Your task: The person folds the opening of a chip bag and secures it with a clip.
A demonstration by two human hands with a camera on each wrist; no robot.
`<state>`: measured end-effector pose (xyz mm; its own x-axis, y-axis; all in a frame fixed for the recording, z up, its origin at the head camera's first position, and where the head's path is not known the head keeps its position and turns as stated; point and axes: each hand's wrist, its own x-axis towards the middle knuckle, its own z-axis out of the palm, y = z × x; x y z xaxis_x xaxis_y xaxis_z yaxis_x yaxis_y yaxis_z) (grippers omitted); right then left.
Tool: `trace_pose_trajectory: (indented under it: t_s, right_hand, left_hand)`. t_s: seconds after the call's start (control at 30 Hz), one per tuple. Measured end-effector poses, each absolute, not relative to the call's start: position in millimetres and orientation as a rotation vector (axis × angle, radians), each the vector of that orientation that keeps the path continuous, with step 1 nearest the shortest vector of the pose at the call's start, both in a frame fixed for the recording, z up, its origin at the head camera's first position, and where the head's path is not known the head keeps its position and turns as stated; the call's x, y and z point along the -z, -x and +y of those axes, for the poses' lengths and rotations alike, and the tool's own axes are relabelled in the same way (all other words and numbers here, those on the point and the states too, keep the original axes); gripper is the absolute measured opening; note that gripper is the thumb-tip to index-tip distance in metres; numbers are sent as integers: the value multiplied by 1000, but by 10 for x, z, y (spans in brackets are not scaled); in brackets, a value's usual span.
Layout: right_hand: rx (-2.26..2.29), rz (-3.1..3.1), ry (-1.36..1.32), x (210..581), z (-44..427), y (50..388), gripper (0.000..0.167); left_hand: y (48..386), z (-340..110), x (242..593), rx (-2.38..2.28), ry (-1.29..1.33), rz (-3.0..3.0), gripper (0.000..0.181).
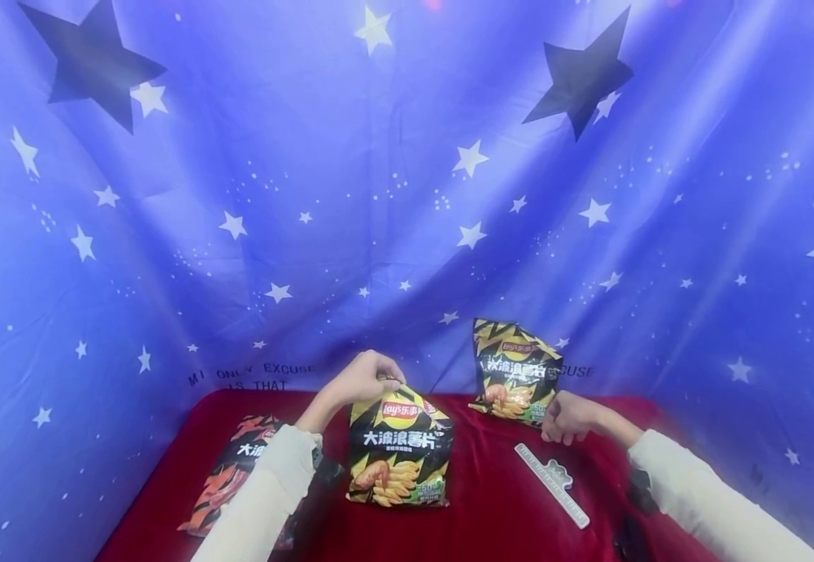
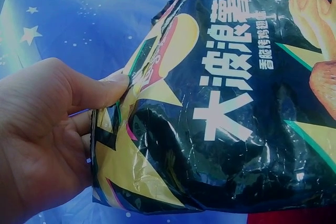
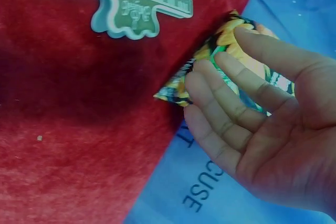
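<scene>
Thumb and fingers of my left hand [image 1: 367, 378] pinch the top edge of a black and yellow Lay's chip bag [image 1: 401, 449]. The bag's front faces me, and in the left wrist view the thumb lies over its crimped top. My right hand [image 1: 577, 415] holds nothing, its fingers loosely bent in the right wrist view. Just beyond it a second black and yellow chip bag [image 1: 515, 373] leans at the back edge, partly covered by the fingers in the right wrist view. Nearer me lies a pale green and white ruler-shaped clip [image 1: 552, 482].
An orange-red and black chip bag [image 1: 220, 485] lies at the left, partly behind my left sleeve. Red cloth [image 1: 491, 499] covers the table. A blue curtain with stars [image 1: 392, 195] hangs behind and at both sides.
</scene>
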<state>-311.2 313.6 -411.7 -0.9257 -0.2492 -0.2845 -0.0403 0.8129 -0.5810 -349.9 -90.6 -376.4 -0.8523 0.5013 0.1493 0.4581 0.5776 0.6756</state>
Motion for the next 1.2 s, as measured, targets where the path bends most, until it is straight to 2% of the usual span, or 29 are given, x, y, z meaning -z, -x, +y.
trace_pose_trajectory:
  t_s: [0.37,0.53,0.8,1.2]
  right_hand:
    - [761,2662,165,4380,3234,3006,12]
    - [744,2661,122,4431,3232,2976,4]
    - [696,2662,49,4475,3186,2954,13]
    - [605,2685,10,4532,3124,2999,13]
  left_hand:
    - [3490,-891,3767,-1131,-830,2729,9]
    - [3501,-890,3762,-1143,-835,2717,9]
    - [3511,-904,3761,-1145,-855,2707,9]
    - [3502,-922,3728,-1132,-840,2718,9]
